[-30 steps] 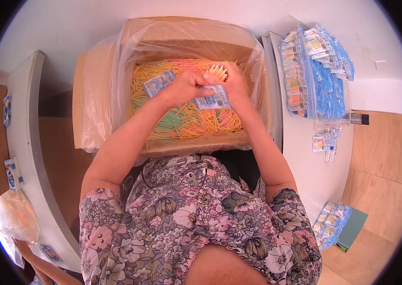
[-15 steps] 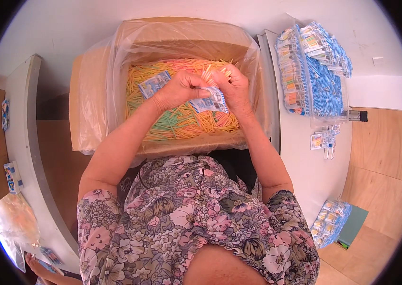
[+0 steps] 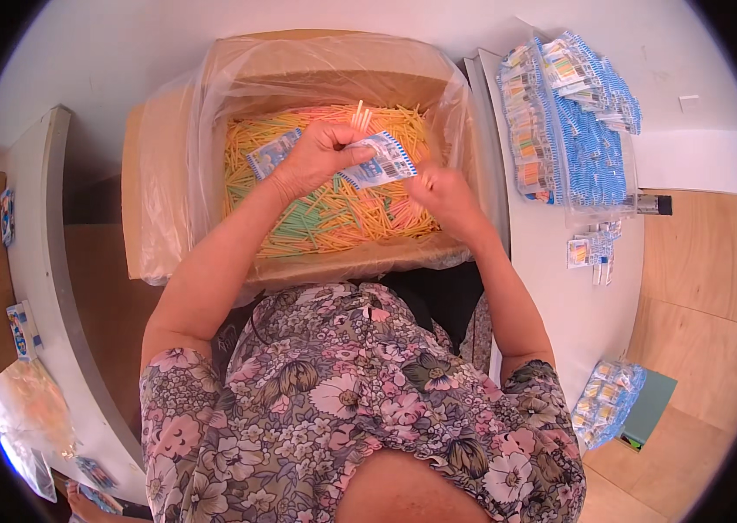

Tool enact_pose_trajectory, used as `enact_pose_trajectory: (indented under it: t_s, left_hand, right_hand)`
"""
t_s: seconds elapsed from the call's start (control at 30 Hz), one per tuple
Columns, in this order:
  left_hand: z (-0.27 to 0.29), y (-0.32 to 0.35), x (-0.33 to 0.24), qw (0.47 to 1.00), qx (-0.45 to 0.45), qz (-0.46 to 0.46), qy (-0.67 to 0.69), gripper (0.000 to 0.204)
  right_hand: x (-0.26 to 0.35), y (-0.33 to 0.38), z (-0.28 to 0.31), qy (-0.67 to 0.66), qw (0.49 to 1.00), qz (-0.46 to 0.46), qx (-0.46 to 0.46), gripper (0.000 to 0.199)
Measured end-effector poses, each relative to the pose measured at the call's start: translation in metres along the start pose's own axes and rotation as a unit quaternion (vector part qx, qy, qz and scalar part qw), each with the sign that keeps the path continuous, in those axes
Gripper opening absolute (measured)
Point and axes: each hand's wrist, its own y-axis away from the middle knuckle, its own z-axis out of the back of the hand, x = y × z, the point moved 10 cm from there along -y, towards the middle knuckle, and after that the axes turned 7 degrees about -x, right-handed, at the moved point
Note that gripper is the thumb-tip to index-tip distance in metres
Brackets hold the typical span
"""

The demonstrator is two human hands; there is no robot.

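Observation:
Over the open box, my left hand (image 3: 321,161) is closed on a small blue-and-white packet (image 3: 382,161). A few pale thin sticks (image 3: 361,117) poke up beyond its fingers, beside the packet. My right hand (image 3: 443,199) is curled closed at the packet's right end; whether its fingertips touch the packet or hold anything is hidden. Another blue-and-white packet (image 3: 270,155) shows left of my left hand, partly covered by it. Below both hands, loose thin sticks (image 3: 334,218) in yellow, orange, pink and green fill the plastic-lined cardboard box (image 3: 316,57).
On the white table (image 3: 551,305) at right stands a clear bin (image 3: 573,187) heaped with packets, with several loose packets (image 3: 591,250) nearer me. A bundle of packets (image 3: 608,403) lies lower right. Left is a white board edge (image 3: 42,235); another person's hand (image 3: 81,504) shows lower left.
My right hand has moved right and down, away from the sticks it was pinching at the packet. The sticks now stand by my left hand, and the packet is tilted up more.

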Motion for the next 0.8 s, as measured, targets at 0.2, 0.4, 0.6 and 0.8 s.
enact_pose_trajectory:
  t_s: [0.2, 0.4, 0.6, 0.8]
  left_hand:
    - [0.01, -0.001, 0.0, 0.999, -0.031, -0.007, -0.024, 0.016]
    - [0.006, 0.001, 0.0, 0.999, -0.026, 0.014, -0.037, 0.014]
    - [-0.004, 0.003, -0.006, 0.998, -0.014, 0.031, -0.057, 0.015]
    - [-0.003, 0.001, 0.001, 0.998, 0.011, 0.016, -0.052, 0.014]
  right_hand:
    - [0.014, 0.018, -0.014, 0.1, 0.978, 0.174, 0.052, 0.026]
    - [0.027, -0.014, 0.031, -0.353, 0.924, -0.132, -0.067, 0.017]
    - [0.036, -0.036, 0.02, -0.324, 0.939, -0.037, -0.11, 0.015]
    - [0.078, -0.029, 0.029, -0.063, 0.981, 0.083, -0.161, 0.02]
